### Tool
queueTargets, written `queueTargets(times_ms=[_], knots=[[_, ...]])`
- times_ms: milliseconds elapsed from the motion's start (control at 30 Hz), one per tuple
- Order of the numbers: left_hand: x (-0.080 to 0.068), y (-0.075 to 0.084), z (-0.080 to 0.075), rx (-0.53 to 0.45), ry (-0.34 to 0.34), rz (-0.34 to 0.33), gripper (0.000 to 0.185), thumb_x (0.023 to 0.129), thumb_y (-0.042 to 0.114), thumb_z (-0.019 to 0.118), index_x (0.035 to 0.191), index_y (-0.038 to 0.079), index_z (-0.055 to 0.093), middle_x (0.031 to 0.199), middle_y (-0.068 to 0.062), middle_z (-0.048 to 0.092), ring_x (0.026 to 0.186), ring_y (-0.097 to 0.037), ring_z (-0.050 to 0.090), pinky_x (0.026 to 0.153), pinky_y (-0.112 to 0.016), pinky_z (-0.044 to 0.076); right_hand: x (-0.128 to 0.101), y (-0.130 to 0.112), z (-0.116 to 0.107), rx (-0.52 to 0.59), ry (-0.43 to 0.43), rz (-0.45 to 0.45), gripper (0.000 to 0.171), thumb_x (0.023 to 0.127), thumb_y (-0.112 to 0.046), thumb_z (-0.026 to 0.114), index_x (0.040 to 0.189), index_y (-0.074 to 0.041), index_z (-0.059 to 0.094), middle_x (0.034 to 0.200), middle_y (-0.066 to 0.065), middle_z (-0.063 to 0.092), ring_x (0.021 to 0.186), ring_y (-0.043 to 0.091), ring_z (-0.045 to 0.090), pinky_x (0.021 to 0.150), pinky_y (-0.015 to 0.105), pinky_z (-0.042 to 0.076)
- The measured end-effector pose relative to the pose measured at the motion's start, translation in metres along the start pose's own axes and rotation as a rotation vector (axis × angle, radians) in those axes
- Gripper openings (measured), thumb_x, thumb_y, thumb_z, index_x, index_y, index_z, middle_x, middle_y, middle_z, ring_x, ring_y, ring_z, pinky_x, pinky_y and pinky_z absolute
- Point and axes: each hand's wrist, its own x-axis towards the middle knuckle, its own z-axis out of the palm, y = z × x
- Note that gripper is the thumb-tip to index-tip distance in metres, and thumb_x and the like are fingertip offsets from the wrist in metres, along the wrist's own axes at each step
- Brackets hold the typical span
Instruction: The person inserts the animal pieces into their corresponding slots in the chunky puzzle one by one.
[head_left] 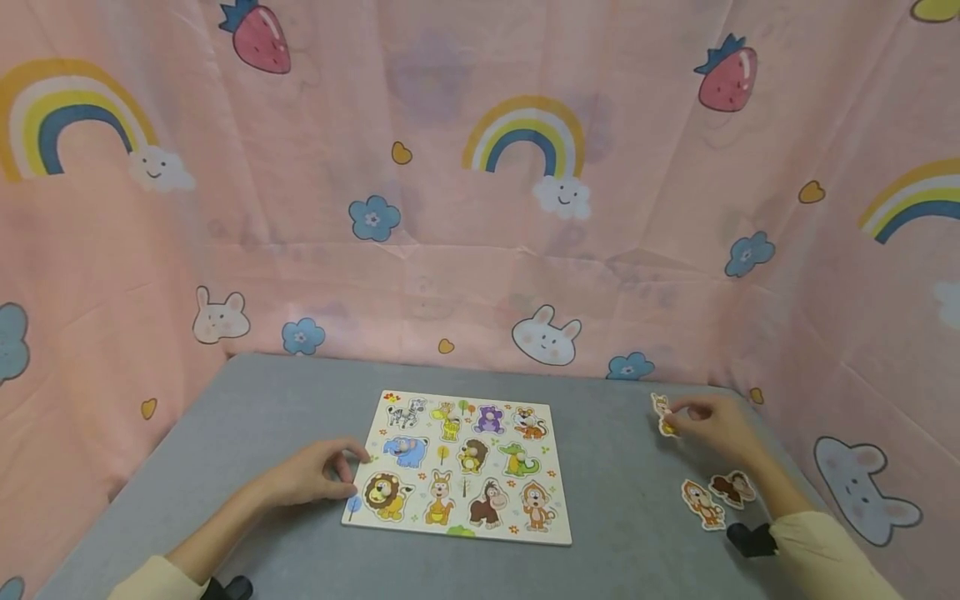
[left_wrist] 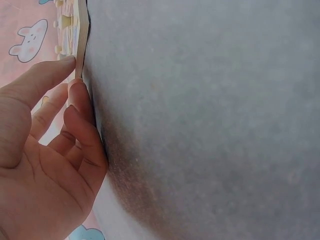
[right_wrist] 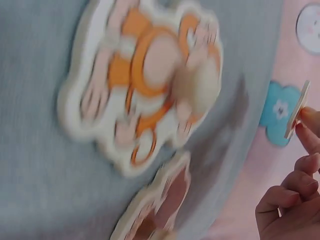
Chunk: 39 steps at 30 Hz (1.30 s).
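A wooden animal puzzle board (head_left: 427,531) lies flat on the grey table, with several animal pictures in rows. At its left edge my left hand (head_left: 311,475) grips the rim between thumb and fingers; in the left wrist view the thumb (left_wrist: 55,70) touches the board's edge (left_wrist: 81,45). My right hand (head_left: 716,429) pinches a kangaroo puzzle piece (head_left: 660,408) above the table's far right part. That piece (right_wrist: 297,110) appears edge-on in the right wrist view. Nearer me lie a monkey puzzle piece (head_left: 702,504) and a brown gorilla puzzle piece (head_left: 731,489), side by side.
Grey cloth covers the table (head_left: 615,500). Pink printed curtains (head_left: 450,275) hang behind it and on both sides. Dark wrist straps (head_left: 752,540) show at both sleeves. Small knobs (left_wrist: 65,21) stand up from the board in the left wrist view.
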Motion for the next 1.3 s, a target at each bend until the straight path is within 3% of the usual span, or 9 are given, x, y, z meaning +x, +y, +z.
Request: queueTargets(times_ms=[200,333,700,1300], knots=[[0.000,-0.001,-0.001,0.003,0.004,-0.005,0.037,0.086,0.006,0.080,0.119,0.004,0.062,0.084,-0.002,0.059,0.057,-0.012,0.048,0.053,-0.025,0.042,0.001,-0.025,0.012,0.053,-0.029,-0.037,0.016,0.092,-0.021,0.078,0.101,-0.008,0.077,0.089,0.005,0.062,0.076,0.018,0.046,0.064,0.032,0.039],[0.000,0.000,-0.001,-0.004,0.003,-0.002,0.037,0.086,0.006,0.080,0.119,0.003,0.062,0.084,-0.003,0.059,0.057,-0.012,0.048,0.052,-0.026,0.042,0.003,-0.043,0.018,0.067,-0.041,-0.033,0.016,0.092,-0.023,0.078,0.100,-0.008,0.077,0.091,0.004,0.064,0.078,0.019,0.047,0.066,0.033,0.040],[0.001,0.000,-0.002,0.024,0.009,0.005,0.037,0.086,0.008,0.080,0.119,0.005,0.063,0.085,-0.002,0.060,0.057,-0.011,0.048,0.053,-0.025,0.042,0.003,-0.082,0.047,0.138,-0.047,-0.096,0.009,0.088,-0.014,0.081,0.092,-0.008,0.076,0.068,-0.002,0.046,0.060,0.012,0.041,0.053,0.028,0.034],[-0.001,0.000,0.000,0.011,0.007,0.011,0.037,0.087,0.006,0.079,0.119,0.003,0.062,0.084,-0.002,0.060,0.058,-0.011,0.048,0.054,-0.025,0.041,0.011,-0.144,0.104,0.229,-0.201,-0.153,0.006,0.089,-0.012,0.079,0.092,-0.010,0.073,0.066,-0.003,0.045,0.060,0.012,0.041,0.053,0.026,0.033]])
